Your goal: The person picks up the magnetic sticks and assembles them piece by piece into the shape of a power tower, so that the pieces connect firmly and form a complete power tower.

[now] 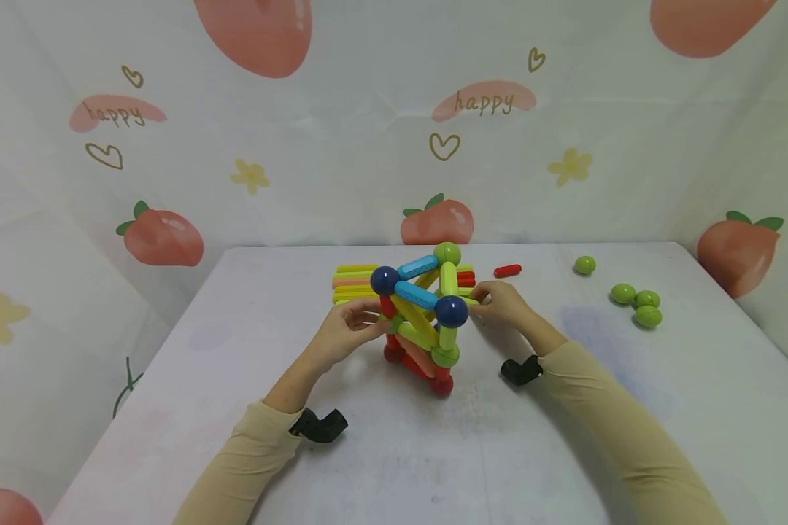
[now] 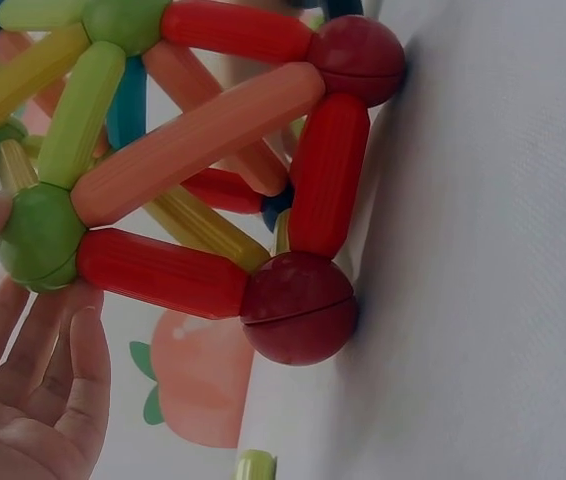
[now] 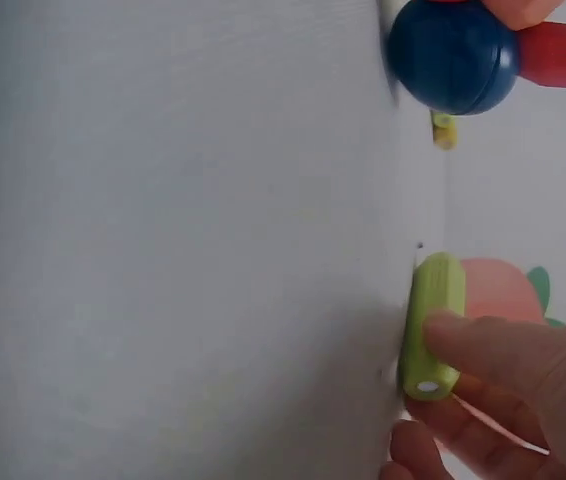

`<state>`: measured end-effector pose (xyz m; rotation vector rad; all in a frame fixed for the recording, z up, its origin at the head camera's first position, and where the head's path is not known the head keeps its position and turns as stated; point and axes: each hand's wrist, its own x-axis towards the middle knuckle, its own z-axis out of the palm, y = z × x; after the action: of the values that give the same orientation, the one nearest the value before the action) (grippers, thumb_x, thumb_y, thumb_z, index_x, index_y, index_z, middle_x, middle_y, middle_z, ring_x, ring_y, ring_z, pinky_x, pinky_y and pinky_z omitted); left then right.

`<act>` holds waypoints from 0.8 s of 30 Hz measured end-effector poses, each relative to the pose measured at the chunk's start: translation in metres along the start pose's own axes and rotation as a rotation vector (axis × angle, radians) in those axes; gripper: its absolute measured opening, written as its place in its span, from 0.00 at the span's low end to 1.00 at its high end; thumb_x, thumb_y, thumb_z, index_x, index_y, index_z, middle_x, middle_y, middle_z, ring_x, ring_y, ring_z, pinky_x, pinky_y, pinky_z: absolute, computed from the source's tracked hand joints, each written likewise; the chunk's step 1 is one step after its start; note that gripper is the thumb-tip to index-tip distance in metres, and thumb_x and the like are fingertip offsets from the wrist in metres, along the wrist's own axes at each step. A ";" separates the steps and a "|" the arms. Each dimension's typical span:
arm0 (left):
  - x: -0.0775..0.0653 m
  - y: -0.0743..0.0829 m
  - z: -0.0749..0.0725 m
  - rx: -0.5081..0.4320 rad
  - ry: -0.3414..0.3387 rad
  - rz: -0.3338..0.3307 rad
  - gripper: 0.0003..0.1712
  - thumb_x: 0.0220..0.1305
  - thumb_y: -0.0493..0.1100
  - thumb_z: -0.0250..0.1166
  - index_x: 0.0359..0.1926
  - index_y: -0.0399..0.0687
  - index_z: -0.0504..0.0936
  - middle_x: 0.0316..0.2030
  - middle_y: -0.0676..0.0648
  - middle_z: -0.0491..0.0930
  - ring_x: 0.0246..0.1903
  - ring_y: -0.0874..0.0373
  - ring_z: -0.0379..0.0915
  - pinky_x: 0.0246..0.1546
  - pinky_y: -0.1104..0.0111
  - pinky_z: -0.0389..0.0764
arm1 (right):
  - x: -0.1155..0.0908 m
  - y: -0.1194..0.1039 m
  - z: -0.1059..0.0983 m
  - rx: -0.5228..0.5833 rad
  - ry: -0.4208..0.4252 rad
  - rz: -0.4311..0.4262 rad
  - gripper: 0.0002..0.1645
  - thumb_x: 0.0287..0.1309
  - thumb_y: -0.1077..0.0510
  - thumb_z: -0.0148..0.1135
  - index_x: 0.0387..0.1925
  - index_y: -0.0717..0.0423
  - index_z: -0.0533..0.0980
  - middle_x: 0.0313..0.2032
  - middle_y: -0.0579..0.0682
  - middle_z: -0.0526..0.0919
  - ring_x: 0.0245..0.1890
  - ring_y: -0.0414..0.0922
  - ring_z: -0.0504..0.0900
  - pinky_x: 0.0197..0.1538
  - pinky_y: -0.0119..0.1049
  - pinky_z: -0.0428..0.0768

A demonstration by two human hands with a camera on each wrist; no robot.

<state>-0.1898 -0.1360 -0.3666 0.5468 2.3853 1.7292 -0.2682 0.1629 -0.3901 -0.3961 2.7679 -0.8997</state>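
Observation:
A tower of magnetic sticks and balls [image 1: 420, 295] stands on the table, with red balls at its base and blue and green ones higher up. My left hand [image 1: 344, 332] holds its left side, thumb and fingertips about a green ball [image 2: 43, 235]. From that ball run a red stick [image 2: 163, 273] and an orange stick [image 2: 198, 140]. My right hand [image 1: 502, 302], right of the tower, pinches a light green stick [image 3: 431, 325] between thumb and fingers, close to the tabletop. A dark blue ball [image 3: 453, 55] of the tower shows above it in the right wrist view.
Behind the tower lies a row of yellow, green and orange sticks [image 1: 354, 281]. A lone red stick [image 1: 508, 270] rests at the back. Several green balls [image 1: 624, 294] sit at the right. A printed cloth [image 1: 341, 146] hangs behind the table [image 1: 249, 306].

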 end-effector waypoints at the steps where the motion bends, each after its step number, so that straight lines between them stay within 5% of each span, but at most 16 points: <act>1: 0.000 0.000 0.000 0.001 -0.003 0.002 0.21 0.61 0.40 0.63 0.55 0.40 0.75 0.53 0.38 0.76 0.50 0.49 0.75 0.50 0.68 0.79 | -0.001 0.000 -0.001 0.002 -0.001 -0.005 0.16 0.56 0.58 0.60 0.43 0.66 0.76 0.41 0.62 0.80 0.37 0.51 0.76 0.41 0.38 0.80; 8: 0.000 0.001 -0.001 0.010 -0.032 0.021 0.23 0.62 0.41 0.61 0.58 0.42 0.73 0.55 0.38 0.75 0.53 0.46 0.74 0.54 0.61 0.77 | -0.014 -0.013 -0.028 0.110 0.089 -0.082 0.22 0.65 0.57 0.51 0.54 0.68 0.71 0.47 0.66 0.77 0.42 0.57 0.77 0.40 0.37 0.77; 12: 0.004 0.001 0.002 0.029 -0.034 -0.010 0.25 0.64 0.44 0.60 0.61 0.45 0.71 0.58 0.40 0.74 0.57 0.46 0.72 0.56 0.59 0.76 | -0.031 -0.036 -0.055 0.304 0.167 -0.121 0.26 0.68 0.52 0.47 0.62 0.64 0.65 0.51 0.62 0.73 0.46 0.51 0.74 0.41 0.28 0.74; 17: 0.012 0.002 0.008 0.038 -0.039 -0.047 0.26 0.64 0.47 0.60 0.62 0.47 0.70 0.60 0.42 0.72 0.60 0.46 0.70 0.57 0.58 0.75 | -0.053 -0.064 -0.075 0.564 0.290 -0.324 0.21 0.67 0.55 0.49 0.58 0.60 0.66 0.47 0.47 0.74 0.48 0.40 0.74 0.49 0.19 0.75; 20: 0.014 0.003 0.011 0.025 -0.044 -0.041 0.26 0.64 0.46 0.59 0.62 0.47 0.70 0.60 0.42 0.72 0.61 0.46 0.69 0.57 0.57 0.75 | -0.058 -0.075 -0.077 0.595 0.315 -0.441 0.16 0.65 0.58 0.52 0.53 0.59 0.69 0.43 0.40 0.76 0.47 0.37 0.75 0.52 0.19 0.74; 24: 0.016 0.003 0.014 0.006 -0.049 -0.031 0.25 0.65 0.46 0.59 0.62 0.47 0.70 0.60 0.42 0.72 0.61 0.46 0.69 0.57 0.58 0.75 | -0.059 -0.081 -0.074 0.563 0.319 -0.478 0.17 0.64 0.61 0.54 0.52 0.63 0.70 0.40 0.37 0.77 0.45 0.35 0.77 0.49 0.20 0.76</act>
<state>-0.1996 -0.1171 -0.3672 0.5435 2.3536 1.6768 -0.2170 0.1585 -0.2764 -0.8857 2.5395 -1.9350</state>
